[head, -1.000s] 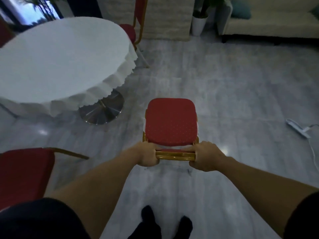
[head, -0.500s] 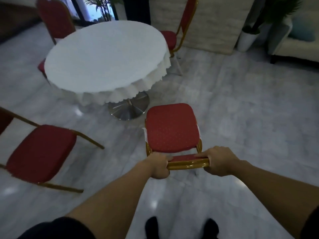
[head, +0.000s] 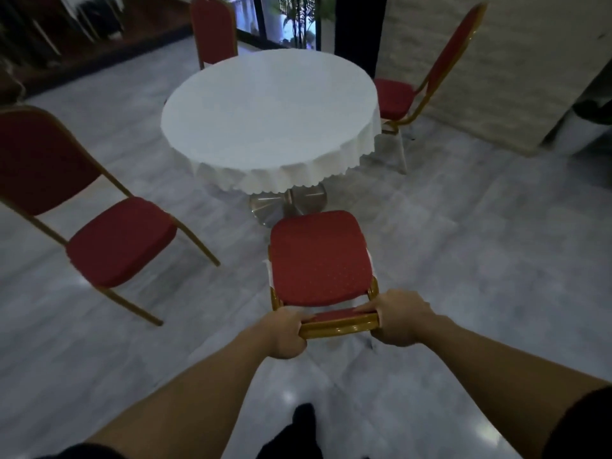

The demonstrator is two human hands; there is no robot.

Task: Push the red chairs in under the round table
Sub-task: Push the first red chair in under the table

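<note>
A grey marble-patterned floor (head: 463, 260) with a glossy finish fills most of the view and shows pale spots of reflected light near the bottom. At the upper right stands a wall (head: 516, 61) of light, rough-textured stone. Beside it a dark pillar (head: 359, 28) rises out of frame. Behind that, a leafy green palm plant (head: 298, 18) stands before a bright window (head: 248, 14). Dark, blurred furniture (head: 66, 24) sits at the upper left.
</note>
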